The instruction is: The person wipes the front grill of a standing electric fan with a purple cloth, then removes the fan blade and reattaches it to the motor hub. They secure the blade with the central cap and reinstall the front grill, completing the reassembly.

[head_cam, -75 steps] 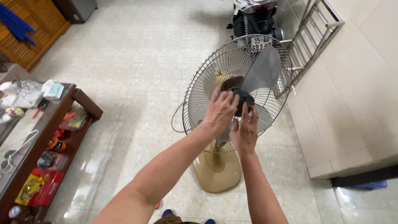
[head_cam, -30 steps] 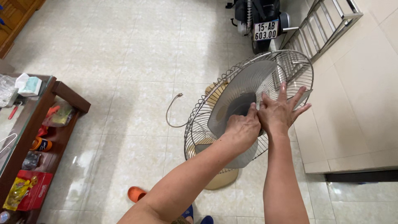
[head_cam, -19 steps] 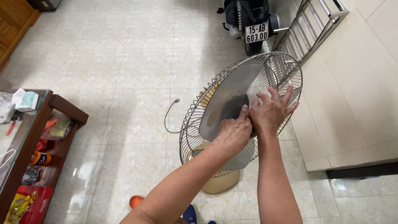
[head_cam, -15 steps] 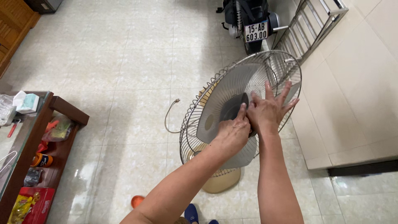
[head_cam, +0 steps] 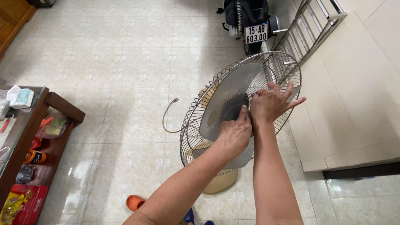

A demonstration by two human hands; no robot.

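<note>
Left hand [head_cam: 234, 134] curls round the dark hub [head_cam: 233, 111] at the fan's [head_cam: 233, 125] centre, fingers closed on it, likely for a turning grip. Your right hand [head_cam: 270, 104] lies spread and flat on the grey blade [head_cam: 233, 85] just right of the hub, holding nothing, seemingly to stop it spinning. Wire cage [head_cam: 287, 68] rings the hub, front open. Fan stands on a tan base [head_cam: 221, 183] below the hub.

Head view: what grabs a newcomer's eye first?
The standing fan in the middle of the tiled floor, its front guard off so the grey blades show inside the wire cage. Both hands are at its hub: the left hand on the centre, the right hand spread over a blade. Behind it, a parked scooter at the top edge.
</note>
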